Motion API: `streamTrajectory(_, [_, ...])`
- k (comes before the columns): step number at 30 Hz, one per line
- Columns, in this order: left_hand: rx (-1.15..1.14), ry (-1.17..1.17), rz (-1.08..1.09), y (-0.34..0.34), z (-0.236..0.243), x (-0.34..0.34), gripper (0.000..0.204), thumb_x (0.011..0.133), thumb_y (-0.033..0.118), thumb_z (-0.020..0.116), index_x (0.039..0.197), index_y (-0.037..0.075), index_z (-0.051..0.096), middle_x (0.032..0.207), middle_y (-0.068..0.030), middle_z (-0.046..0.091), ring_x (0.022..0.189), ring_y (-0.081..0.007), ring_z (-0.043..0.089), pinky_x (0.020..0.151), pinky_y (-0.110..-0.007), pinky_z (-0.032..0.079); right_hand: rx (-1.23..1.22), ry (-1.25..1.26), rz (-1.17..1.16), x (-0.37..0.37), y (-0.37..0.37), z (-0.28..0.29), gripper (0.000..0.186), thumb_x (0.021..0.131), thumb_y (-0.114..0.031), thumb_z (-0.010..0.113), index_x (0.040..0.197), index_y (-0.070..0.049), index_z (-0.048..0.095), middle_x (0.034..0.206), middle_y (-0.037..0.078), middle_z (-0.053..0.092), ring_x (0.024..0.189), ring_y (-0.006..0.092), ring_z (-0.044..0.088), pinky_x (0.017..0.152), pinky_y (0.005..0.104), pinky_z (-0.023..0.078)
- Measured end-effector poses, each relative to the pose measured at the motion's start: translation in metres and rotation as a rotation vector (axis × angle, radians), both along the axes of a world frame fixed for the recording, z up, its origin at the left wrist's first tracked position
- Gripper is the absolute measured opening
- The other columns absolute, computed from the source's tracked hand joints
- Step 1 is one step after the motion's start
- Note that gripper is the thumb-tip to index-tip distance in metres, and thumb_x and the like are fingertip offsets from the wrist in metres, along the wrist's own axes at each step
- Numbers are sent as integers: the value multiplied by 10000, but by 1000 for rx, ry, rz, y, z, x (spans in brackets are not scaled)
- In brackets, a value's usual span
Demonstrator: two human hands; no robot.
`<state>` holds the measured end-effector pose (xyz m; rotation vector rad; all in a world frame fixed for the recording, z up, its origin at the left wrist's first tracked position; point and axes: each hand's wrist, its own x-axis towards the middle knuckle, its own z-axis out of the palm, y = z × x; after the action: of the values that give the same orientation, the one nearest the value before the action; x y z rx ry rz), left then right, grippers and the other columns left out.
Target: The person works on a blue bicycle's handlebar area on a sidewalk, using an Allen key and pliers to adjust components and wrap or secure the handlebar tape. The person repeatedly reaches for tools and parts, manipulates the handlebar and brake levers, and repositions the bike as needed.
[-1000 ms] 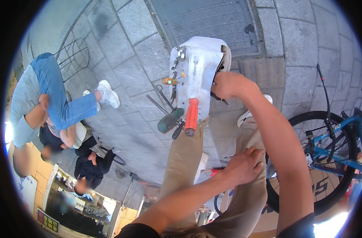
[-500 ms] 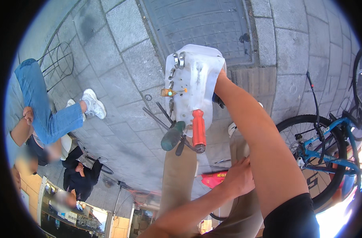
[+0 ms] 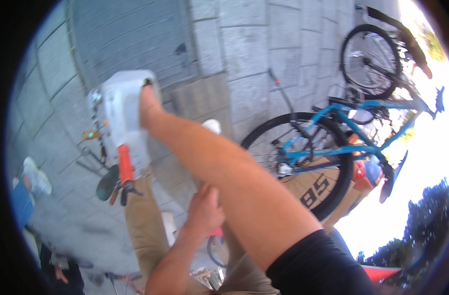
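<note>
A white plastic tool holder (image 3: 118, 98), blurred, carries a red-handled screwdriver (image 3: 126, 162), a green-handled tool (image 3: 108, 184), metal wrenches along its left side and thinner tools. My right hand (image 3: 149, 105) reaches into the holder's right side; its fingers are mostly hidden. My left hand (image 3: 204, 209) is by my khaki trouser leg (image 3: 143, 226), under my right forearm, with curled fingers; whatever they hold, if anything, is hidden.
A blue bicycle (image 3: 332, 150) stands at the right by cardboard (image 3: 315, 174); another bicycle (image 3: 369, 61) is behind it. A metal cover (image 3: 131, 34) lies in the paving. A person's white shoe (image 3: 37, 179) and a dark-clothed person (image 3: 62, 268) are at the left.
The view has swung right, so the holder and seated people moved left and more bicycles show. My right hand stays inside the holder; my left hand stays low near my leg.
</note>
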<state>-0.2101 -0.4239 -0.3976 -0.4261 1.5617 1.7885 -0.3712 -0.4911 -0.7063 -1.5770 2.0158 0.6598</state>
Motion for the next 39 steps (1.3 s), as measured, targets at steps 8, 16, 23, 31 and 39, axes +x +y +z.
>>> streamTrajectory(8, [-212, -136, 106, -24, -33, 81, 350, 1049, 276, 698, 1294, 28, 667, 1157, -155, 745, 1033, -329, 730, 905, -442, 581, -82, -411, -982, 35, 69, 293, 250, 951, -161, 652, 1125, 7, 592, 875, 204, 787, 762, 368, 796, 644, 507, 609])
streamTrajectory(16, [283, -644, 849, -62, 119, 81, 281, 1128, 375, 668, 1169, 103, 728, 846, -3, 680, 634, -135, 643, 561, -305, 490, -145, -708, -1075, 146, 203, 527, 246, 1053, -270, 573, 1166, -56, 620, 965, 230, 758, 863, 464, 749, 744, 588, 580])
streamTrajectory(23, [23, -165, 299, -40, 257, 77, 298, 1148, 296, 611, 1285, 49, 704, 821, 2, 643, 659, -92, 600, 579, -301, 494, -274, -831, -1260, 161, 193, 634, 372, 1081, -326, 533, 1150, 10, 679, 1117, 300, 760, 1064, 486, 739, 918, 597, 574])
streamTrajectory(31, [-209, 376, -91, -57, 352, -5, 311, 1151, 280, 597, 1291, 24, 704, 829, -33, 689, 684, -114, 645, 628, -301, 534, -871, -506, -1741, 179, 236, 740, 466, 1104, -427, 545, 1370, -71, 688, 1190, 269, 769, 1167, 476, 717, 991, 510, 563])
streamTrajectory(39, [-687, 6, 5, -237, 251, 34, 353, 1067, 254, 630, 1286, -16, 696, 866, -138, 737, 712, -251, 730, 589, -417, 564, -935, -104, -2122, 295, 323, 812, 445, 1066, -469, 604, 1354, -160, 743, 1217, 226, 782, 1184, 443, 727, 1013, 472, 573])
